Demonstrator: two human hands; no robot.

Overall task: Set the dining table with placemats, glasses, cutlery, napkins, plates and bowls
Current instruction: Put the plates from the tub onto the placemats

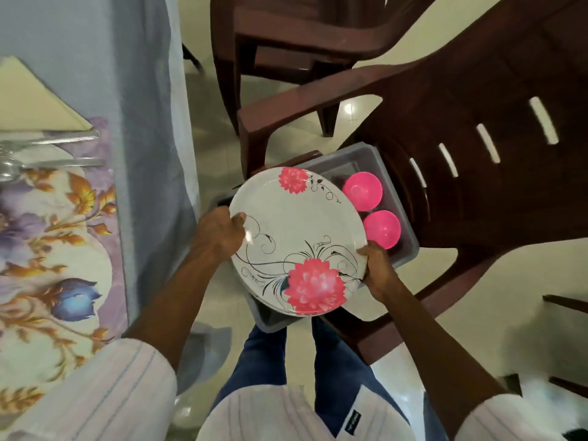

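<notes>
A white plate [296,227] with pink flowers is held over a grey tub [359,154] that sits on a brown chair seat. My left hand [219,233] grips its left rim, thumb on top. My right hand [377,268] grips the right rim. More plate edges show stacked just beneath it. Two pink bowls [362,190] [381,229] lie in the tub behind the plate. At the left, the table holds a floral placemat [63,237], a folded napkin [35,100] and clear cutlery [57,151].
The table's blue cloth [149,122] hangs down between the placemat and me. A brown plastic chair [477,122] carries the tub; a second one [286,36] stands behind it. Pale tiled floor [525,313] lies to the right.
</notes>
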